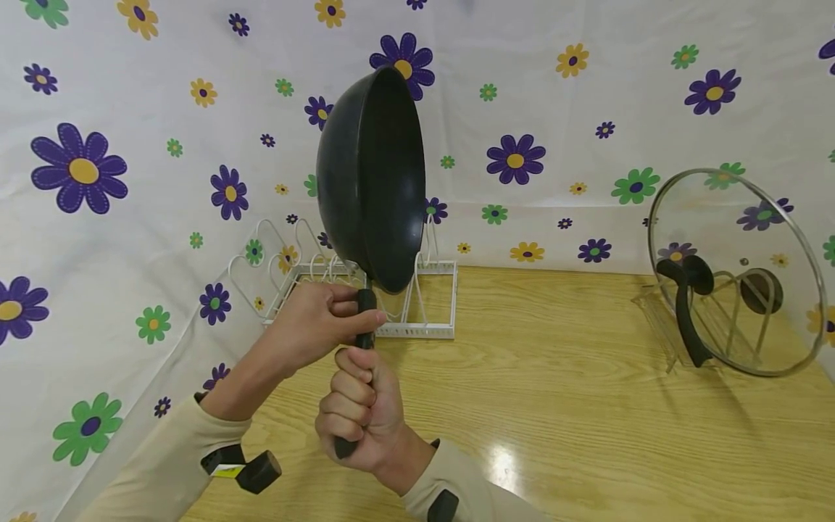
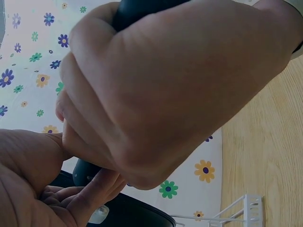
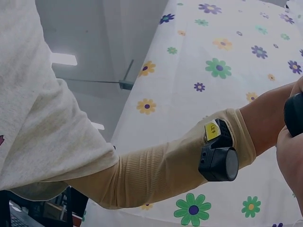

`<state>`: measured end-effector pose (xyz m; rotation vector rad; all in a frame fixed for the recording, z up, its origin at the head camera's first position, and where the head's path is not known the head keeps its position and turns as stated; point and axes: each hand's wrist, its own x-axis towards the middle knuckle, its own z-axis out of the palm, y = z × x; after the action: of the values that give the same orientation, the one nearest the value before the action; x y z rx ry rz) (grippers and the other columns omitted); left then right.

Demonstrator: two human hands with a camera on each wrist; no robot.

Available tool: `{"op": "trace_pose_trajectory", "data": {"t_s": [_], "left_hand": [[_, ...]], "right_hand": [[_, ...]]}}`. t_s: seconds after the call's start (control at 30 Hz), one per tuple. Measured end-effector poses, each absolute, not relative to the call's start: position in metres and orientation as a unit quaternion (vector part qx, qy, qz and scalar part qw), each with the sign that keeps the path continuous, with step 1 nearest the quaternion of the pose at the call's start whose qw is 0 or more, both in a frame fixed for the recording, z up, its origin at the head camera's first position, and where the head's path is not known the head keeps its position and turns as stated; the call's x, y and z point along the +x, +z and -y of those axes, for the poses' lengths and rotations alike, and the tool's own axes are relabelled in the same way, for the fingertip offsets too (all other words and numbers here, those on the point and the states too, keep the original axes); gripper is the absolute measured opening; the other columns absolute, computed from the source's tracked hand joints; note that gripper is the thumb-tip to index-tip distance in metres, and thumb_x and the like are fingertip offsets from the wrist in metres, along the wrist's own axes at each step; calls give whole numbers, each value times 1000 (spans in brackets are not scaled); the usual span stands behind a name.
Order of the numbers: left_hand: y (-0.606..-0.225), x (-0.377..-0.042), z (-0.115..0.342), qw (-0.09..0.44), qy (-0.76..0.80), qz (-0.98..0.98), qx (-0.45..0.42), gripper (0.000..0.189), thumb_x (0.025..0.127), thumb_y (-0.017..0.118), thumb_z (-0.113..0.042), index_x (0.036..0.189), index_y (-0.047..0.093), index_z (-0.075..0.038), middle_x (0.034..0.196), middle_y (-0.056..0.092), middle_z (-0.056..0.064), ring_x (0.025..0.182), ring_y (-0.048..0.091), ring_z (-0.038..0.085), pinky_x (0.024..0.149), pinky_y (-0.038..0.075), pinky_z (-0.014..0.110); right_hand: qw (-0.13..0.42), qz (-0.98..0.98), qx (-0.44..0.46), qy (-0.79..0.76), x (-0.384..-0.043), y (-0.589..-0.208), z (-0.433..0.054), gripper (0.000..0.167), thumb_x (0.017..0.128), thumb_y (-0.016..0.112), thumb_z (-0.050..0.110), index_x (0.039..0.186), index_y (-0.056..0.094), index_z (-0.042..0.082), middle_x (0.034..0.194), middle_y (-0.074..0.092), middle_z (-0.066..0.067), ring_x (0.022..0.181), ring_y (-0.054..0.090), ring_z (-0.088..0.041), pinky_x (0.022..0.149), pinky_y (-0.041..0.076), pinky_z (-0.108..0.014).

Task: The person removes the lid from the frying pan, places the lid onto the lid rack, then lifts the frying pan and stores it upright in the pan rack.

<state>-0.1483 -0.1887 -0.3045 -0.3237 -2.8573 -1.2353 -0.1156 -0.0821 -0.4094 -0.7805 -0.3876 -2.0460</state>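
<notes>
A deep black wok (image 1: pixel 372 181) is held up with its bowl on top and its open side facing right. My left hand (image 1: pixel 320 319) holds the upper part of the black handle (image 1: pixel 367 299), just under the bowl, with the thumb across the front. Below it my right hand (image 1: pixel 362 409) grips the lower handle in a fist, the handle's end poking out beneath. In the left wrist view the right fist (image 2: pixel 142 94) fills the middle, and the left fingers (image 2: pixel 102 189) curl round the handle by the bowl.
Behind the wok, a white wire rack (image 1: pixel 454 301) stands on the wooden table (image 1: pixel 554 377). At the right a glass lid (image 1: pixel 717 239) with a black handle leans upright in a wire stand (image 1: pixel 659 333). A flowered cloth (image 1: pixel 535 94) hangs at the back and left.
</notes>
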Motion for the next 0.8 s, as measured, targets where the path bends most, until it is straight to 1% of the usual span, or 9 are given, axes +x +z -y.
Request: {"op": "trace_pose_trajectory", "data": {"t_s": [0.1, 0.23, 0.37, 0.47, 0.67, 0.8], "left_hand": [[-306, -149, 188, 9, -385, 917, -102, 38, 91, 79, -31, 72, 54, -9, 58, 32, -7, 53, 34, 12, 49, 26, 26], [-308, -150, 187, 5, -385, 918, -97, 31, 91, 79, -31, 80, 62, -7, 58, 35, -7, 55, 39, 14, 49, 28, 26], [-309, -151, 186, 1, -397, 913, -95, 27, 91, 78, -29, 87, 68, -5, 58, 43, -6, 57, 45, 17, 48, 30, 26], [-311, -153, 185, -1, -405, 909, -96, 26, 92, 78, -28, 90, 70, -3, 59, 48, -5, 59, 48, 18, 49, 32, 26], [-312, -155, 184, -8, -407, 908, -96, 27, 92, 78, -28, 89, 68, -3, 59, 43, -6, 57, 43, 16, 49, 31, 25], [-312, -156, 183, -14, -406, 909, -92, 27, 92, 78, -29, 92, 69, -3, 60, 44, -6, 57, 43, 16, 50, 31, 25]], "right_hand": [[443, 159, -313, -825, -116, -410, 81, 40, 107, 48, 25, 70, 35, 21, 51, 28, 11, 40, 20, -2, 42, 16, -15], [441, 163, -309, -827, -116, -411, 81, 40, 107, 48, 24, 70, 35, 21, 51, 28, 12, 40, 21, -2, 42, 17, -14], [440, 165, -307, -828, -117, -411, 80, 39, 107, 48, 24, 70, 36, 21, 51, 28, 11, 40, 21, -2, 41, 17, -14], [439, 164, -303, -830, -118, -412, 79, 39, 107, 48, 24, 70, 36, 21, 51, 28, 11, 40, 20, -1, 41, 16, -14], [438, 167, -299, -832, -118, -413, 77, 39, 106, 49, 23, 70, 36, 21, 51, 29, 11, 40, 19, -1, 41, 17, -14], [438, 175, -297, -830, -119, -413, 77, 39, 107, 48, 23, 70, 35, 21, 51, 29, 11, 40, 19, -2, 41, 17, -14]]}}
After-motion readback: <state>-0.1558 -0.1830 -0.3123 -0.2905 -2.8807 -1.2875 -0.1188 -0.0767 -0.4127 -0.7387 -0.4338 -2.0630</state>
